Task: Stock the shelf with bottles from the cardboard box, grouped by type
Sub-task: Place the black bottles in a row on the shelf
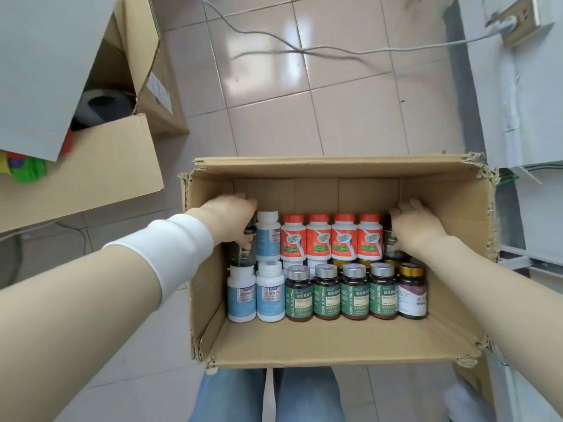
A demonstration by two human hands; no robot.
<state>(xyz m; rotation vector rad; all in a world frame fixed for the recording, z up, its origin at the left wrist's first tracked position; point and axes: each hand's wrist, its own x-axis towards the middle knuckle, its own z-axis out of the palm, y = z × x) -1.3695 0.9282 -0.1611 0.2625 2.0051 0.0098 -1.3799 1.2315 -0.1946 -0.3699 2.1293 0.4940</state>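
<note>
An open cardboard box (335, 342) sits on the floor in front of me, packed with bottles lying in rows. Several orange-and-white bottles (332, 239) fill the far row. White bottles with blue labels (269, 292) lie at the left, and dark bottles with green labels (341, 295) line the near row. My left hand (233, 219) reaches into the far left corner and grips a dark bottle (242, 254). In the far right corner my right hand (416, 226) grips another dark bottle (391, 243). Both dark bottles are mostly hidden by my hands.
A second open cardboard box (100, 166) with colourful items stands at the left. Grey cables (274, 38) run across the tiled floor beyond the box. A light grey metal shelf unit (530, 117) stands at the right. My legs in jeans (268, 394) are below the box.
</note>
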